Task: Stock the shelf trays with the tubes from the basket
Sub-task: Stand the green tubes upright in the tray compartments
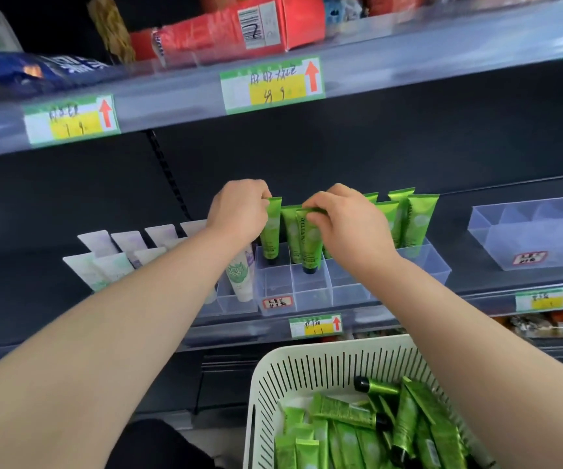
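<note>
The left hand (239,211) pinches the top of a green tube (271,231). The right hand (348,221) pinches a second green tube (310,243). Both stand cap-down in the clear divided tray (310,296). Below the tray, the white basket (307,358) holds many loose tubes (351,412). Left of the tray stand white tubes (104,258).

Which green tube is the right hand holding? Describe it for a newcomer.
Find the clear divided tray on the middle shelf, above the white basket. Among its upright tubes, pick the green tube pinched at the top by the right hand. Its black cap sits nearest the tray's front.
</note>
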A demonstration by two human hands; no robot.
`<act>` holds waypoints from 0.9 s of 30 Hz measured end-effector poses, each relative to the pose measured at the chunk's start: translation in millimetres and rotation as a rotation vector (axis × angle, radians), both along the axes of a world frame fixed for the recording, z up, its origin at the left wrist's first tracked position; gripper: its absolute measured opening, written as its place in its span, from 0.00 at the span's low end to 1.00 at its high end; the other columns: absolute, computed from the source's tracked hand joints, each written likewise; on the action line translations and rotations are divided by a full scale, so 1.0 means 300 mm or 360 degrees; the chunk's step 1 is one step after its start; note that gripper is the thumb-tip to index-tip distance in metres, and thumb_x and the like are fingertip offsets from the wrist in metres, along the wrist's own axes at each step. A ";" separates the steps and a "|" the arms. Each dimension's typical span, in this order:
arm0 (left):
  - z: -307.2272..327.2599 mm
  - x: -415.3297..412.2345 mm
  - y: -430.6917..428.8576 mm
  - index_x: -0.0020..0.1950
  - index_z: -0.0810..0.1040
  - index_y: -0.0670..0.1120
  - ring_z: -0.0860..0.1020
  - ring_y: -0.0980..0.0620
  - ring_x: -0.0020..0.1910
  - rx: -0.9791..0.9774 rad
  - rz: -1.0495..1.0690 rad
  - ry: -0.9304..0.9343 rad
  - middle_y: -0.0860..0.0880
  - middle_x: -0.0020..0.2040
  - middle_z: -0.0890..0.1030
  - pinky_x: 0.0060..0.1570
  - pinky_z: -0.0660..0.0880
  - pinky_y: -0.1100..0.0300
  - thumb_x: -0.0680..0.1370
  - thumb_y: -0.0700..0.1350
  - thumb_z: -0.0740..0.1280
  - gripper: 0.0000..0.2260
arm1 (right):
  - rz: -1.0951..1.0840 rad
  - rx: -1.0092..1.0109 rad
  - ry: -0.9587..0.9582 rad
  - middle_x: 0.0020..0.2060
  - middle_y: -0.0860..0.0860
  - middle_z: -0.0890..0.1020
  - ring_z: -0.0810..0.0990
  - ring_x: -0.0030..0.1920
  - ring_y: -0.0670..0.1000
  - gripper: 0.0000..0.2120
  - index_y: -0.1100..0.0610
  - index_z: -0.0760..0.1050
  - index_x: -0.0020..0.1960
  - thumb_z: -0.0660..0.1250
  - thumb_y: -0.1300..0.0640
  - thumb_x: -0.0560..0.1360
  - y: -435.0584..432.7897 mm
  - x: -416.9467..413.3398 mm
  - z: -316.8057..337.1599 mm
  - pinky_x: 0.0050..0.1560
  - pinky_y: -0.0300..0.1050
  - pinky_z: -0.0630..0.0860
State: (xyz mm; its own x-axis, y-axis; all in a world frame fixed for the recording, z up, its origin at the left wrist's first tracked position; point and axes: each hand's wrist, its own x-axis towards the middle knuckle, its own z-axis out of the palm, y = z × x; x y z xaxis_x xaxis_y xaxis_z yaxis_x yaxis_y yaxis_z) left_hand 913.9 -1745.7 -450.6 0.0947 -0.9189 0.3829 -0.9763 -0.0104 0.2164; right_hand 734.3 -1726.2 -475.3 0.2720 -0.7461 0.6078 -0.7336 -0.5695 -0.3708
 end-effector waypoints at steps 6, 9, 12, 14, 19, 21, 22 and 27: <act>-0.021 0.015 -0.077 0.45 0.84 0.50 0.79 0.43 0.45 0.0201 0.0109 -0.0117 0.47 0.46 0.82 0.38 0.70 0.59 0.72 0.37 0.64 0.12 | 0.0026 -0.0015 -0.0011 0.47 0.48 0.80 0.77 0.49 0.54 0.09 0.50 0.81 0.54 0.65 0.55 0.77 -0.042 0.031 -0.002 0.41 0.50 0.76; -0.025 0.021 -0.081 0.44 0.84 0.49 0.79 0.42 0.43 0.0292 0.0166 -0.0114 0.46 0.45 0.81 0.37 0.70 0.59 0.71 0.36 0.66 0.11 | 0.0037 -0.0029 0.0020 0.46 0.48 0.80 0.75 0.47 0.55 0.09 0.50 0.81 0.54 0.65 0.56 0.77 -0.054 0.050 -0.007 0.41 0.49 0.75; -0.033 0.038 -0.072 0.46 0.84 0.50 0.79 0.42 0.45 0.0295 0.0153 -0.0101 0.46 0.45 0.81 0.38 0.71 0.58 0.72 0.36 0.65 0.12 | 0.0056 -0.0047 0.0036 0.46 0.49 0.81 0.74 0.47 0.55 0.09 0.51 0.81 0.54 0.65 0.56 0.77 -0.061 0.077 -0.009 0.41 0.48 0.72; -0.038 0.050 -0.058 0.49 0.84 0.50 0.79 0.43 0.48 0.0240 0.0107 -0.0114 0.47 0.47 0.81 0.38 0.70 0.58 0.73 0.35 0.64 0.13 | 0.0061 -0.0069 0.0047 0.47 0.50 0.81 0.73 0.46 0.55 0.09 0.51 0.81 0.54 0.65 0.56 0.77 -0.068 0.098 -0.007 0.41 0.48 0.71; -0.034 0.073 0.017 0.57 0.81 0.49 0.78 0.42 0.52 0.0109 -0.0020 -0.0092 0.46 0.51 0.81 0.45 0.76 0.53 0.77 0.40 0.64 0.12 | 0.0022 -0.0056 0.0097 0.49 0.51 0.80 0.73 0.50 0.57 0.10 0.52 0.80 0.57 0.63 0.56 0.78 -0.096 0.156 0.006 0.45 0.49 0.69; -0.033 0.079 0.051 0.57 0.80 0.47 0.76 0.42 0.53 0.0071 -0.0049 -0.0103 0.46 0.51 0.81 0.46 0.75 0.51 0.78 0.41 0.63 0.11 | 0.0011 -0.0017 0.0136 0.50 0.51 0.80 0.73 0.51 0.57 0.10 0.51 0.79 0.58 0.62 0.55 0.79 -0.112 0.180 0.006 0.47 0.50 0.69; -0.033 0.083 0.066 0.57 0.80 0.47 0.75 0.43 0.53 0.0053 -0.0062 -0.0113 0.46 0.52 0.81 0.47 0.75 0.51 0.78 0.41 0.62 0.11 | 0.0007 0.0003 0.0159 0.51 0.51 0.80 0.72 0.52 0.57 0.11 0.51 0.79 0.58 0.62 0.55 0.79 -0.120 0.191 0.005 0.48 0.50 0.68; -0.022 0.094 0.105 0.60 0.79 0.48 0.73 0.46 0.57 0.0009 -0.0085 -0.0060 0.48 0.56 0.79 0.50 0.70 0.54 0.79 0.42 0.61 0.12 | -0.0049 0.0102 0.0400 0.52 0.51 0.80 0.70 0.56 0.57 0.11 0.50 0.78 0.58 0.60 0.54 0.79 -0.149 0.231 -0.023 0.47 0.48 0.62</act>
State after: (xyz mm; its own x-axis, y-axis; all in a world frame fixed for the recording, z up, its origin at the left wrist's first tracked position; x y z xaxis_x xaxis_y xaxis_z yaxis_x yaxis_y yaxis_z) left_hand 942.0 -1714.3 -457.0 0.0311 -0.9244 0.3801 -0.9829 0.0407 0.1795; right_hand 803.7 -1770.9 -482.2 0.3852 -0.7910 0.4753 -0.8238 -0.5269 -0.2093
